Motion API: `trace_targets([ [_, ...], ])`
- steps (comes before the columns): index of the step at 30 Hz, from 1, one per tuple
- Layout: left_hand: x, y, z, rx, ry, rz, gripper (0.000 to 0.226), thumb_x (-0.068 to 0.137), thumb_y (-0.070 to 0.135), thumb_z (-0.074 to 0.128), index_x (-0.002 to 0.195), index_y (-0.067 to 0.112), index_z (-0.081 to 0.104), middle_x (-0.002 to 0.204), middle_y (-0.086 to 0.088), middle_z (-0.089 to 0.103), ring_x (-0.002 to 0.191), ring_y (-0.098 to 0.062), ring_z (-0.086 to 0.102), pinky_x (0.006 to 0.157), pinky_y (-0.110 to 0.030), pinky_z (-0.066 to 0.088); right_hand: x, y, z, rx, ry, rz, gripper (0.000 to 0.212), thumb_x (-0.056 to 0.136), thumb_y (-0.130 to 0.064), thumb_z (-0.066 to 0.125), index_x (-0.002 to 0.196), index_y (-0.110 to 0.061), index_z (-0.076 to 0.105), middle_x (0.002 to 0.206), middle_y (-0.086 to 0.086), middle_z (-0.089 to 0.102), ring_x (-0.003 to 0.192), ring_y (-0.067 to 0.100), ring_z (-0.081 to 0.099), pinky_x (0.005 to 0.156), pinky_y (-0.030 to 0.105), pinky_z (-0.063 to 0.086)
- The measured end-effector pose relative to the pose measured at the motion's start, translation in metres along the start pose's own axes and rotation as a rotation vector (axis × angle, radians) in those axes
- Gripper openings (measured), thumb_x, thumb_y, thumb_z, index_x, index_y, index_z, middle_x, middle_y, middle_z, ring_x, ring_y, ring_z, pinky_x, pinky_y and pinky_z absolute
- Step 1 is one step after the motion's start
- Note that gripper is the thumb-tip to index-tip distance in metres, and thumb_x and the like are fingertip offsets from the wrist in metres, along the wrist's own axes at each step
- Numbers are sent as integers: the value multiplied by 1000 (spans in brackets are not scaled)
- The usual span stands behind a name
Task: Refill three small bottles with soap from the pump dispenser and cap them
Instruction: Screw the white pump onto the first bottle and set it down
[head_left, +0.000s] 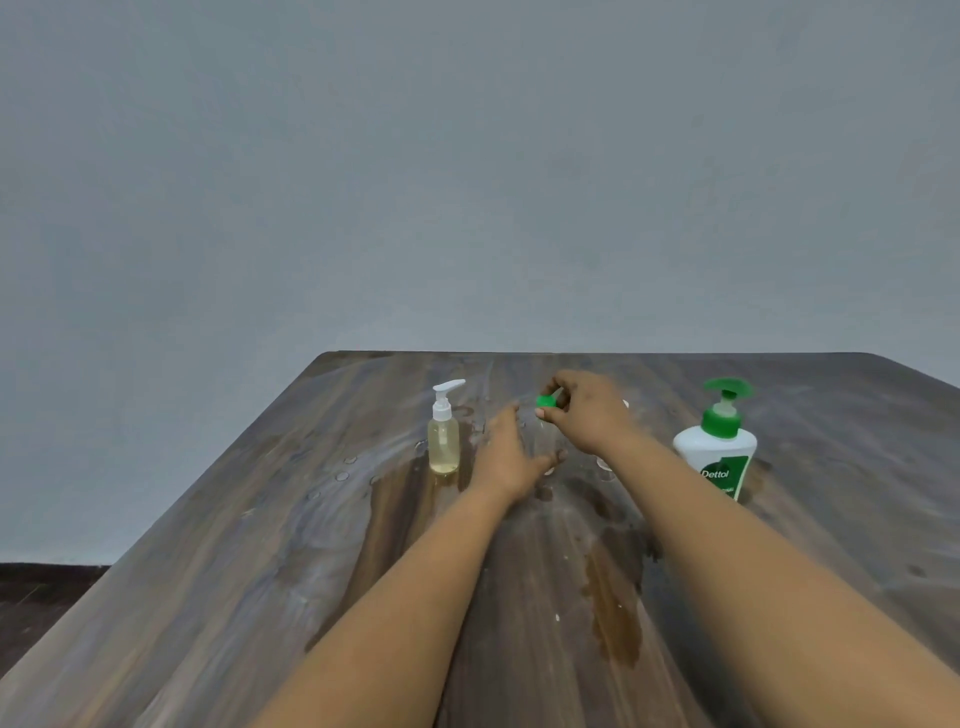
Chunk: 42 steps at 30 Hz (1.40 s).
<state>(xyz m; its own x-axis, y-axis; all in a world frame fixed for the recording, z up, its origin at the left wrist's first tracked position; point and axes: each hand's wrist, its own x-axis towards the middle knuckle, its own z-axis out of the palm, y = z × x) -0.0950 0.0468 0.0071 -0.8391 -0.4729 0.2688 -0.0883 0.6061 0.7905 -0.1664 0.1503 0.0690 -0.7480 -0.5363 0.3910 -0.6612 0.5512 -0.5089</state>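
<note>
Head view: my right hand (589, 410) pinches a green cap (545, 401) above a clear small bottle (545, 441) steadied by my open left hand (511, 457), capping under way; next, seat and twist it.

Light is dim, flat and cool, with no clear source. The wall (467, 156) shades darker toward 12 and the corners. The table (208, 571) shows a pale sheen from 9 toward 12, and shadows on it are faint. Everything looks soft and smeared; wide-angle stretch widens the forearms toward 6.
</note>
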Motion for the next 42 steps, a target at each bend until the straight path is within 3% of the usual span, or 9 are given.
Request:
trace_targets([
  [4, 12, -6, 12, -85, -61, 15, 61, 83, 32, 76, 135, 20, 47, 138, -4, 52, 128, -24, 49, 97, -32, 41, 3, 0, 1, 39, -18, 7, 23, 85, -13, 75, 104, -5, 66, 97, 8, 65, 81, 15, 53, 66, 17, 34],
  [8, 17, -15, 11, -153, -86, 45, 46, 84, 30, 76, 124, 22, 54, 111, 0, 62, 101, -20, 61, 76, -24, 46, 9, 0, 1, 0, -49, -24, 23, 83, -21, 77, 100, -8, 66, 94, 5, 67, 79, 14, 54, 71, 21, 40],
  [11, 19, -21, 8, -120, -79, 42, 48, 82, 32, 77, 123, 20, 55, 113, -1, 62, 100, -19, 61, 86, -31, 50, 11, -1, 1, -38, -55, -45, 33, 78, -33, 81, 95, -11, 65, 82, -2, 58, 76, 12, 52, 68, 22, 38],
  [17, 21, -27, 7, -146, -77, 97, 46, 83, 26, 76, 125, 19, 58, 119, 0, 62, 101, -22, 65, 93, -44, 51, 13, -4, 11, -128, -43, -50, 25, 85, -27, 74, 84, -7, 61, 88, 8, 63, 79, 19, 54, 74, 35, 48],
  [26, 21, -32, 7, -163, -86, 109, 31, 87, 24, 72, 113, 32, 57, 98, -7, 69, 76, -15, 63, 77, -31, 50, 25, -7, -8, -200, -298, -118, 33, 91, -13, 65, 124, -14, 64, 128, 5, 62, 115, 19, 58, 95, 22, 42],
  [29, 21, -33, 6, -108, -101, 91, 38, 88, 27, 70, 122, 24, 53, 101, 7, 62, 81, -8, 60, 73, -19, 47, 25, -10, -7, -124, -294, -103, 48, 86, -38, 73, 127, -18, 59, 122, 1, 60, 109, 16, 58, 93, 26, 44],
  [32, 21, -33, 6, -102, -96, 84, 43, 89, 24, 69, 126, 15, 52, 114, 3, 63, 93, -11, 62, 85, -26, 49, 18, -13, 4, -192, -142, -58, 54, 78, -53, 74, 108, -10, 61, 102, 4, 60, 91, 19, 57, 80, 32, 49],
  [39, 19, -32, 3, -139, -118, 110, 39, 87, 21, 71, 123, 21, 56, 118, 0, 63, 100, -20, 66, 94, -38, 51, 21, -17, 5, -231, -219, -117, 18, 88, -14, 69, 106, -8, 66, 109, 7, 65, 97, 21, 61, 77, 28, 47],
  [42, 20, -33, 3, -128, -120, 109, 37, 87, 25, 72, 120, 25, 55, 110, 8, 63, 90, -9, 66, 83, -25, 52, 23, -18, -2, -197, -304, -116, 25, 86, -7, 69, 110, -13, 68, 114, 0, 62, 106, 17, 59, 79, 21, 40],
])
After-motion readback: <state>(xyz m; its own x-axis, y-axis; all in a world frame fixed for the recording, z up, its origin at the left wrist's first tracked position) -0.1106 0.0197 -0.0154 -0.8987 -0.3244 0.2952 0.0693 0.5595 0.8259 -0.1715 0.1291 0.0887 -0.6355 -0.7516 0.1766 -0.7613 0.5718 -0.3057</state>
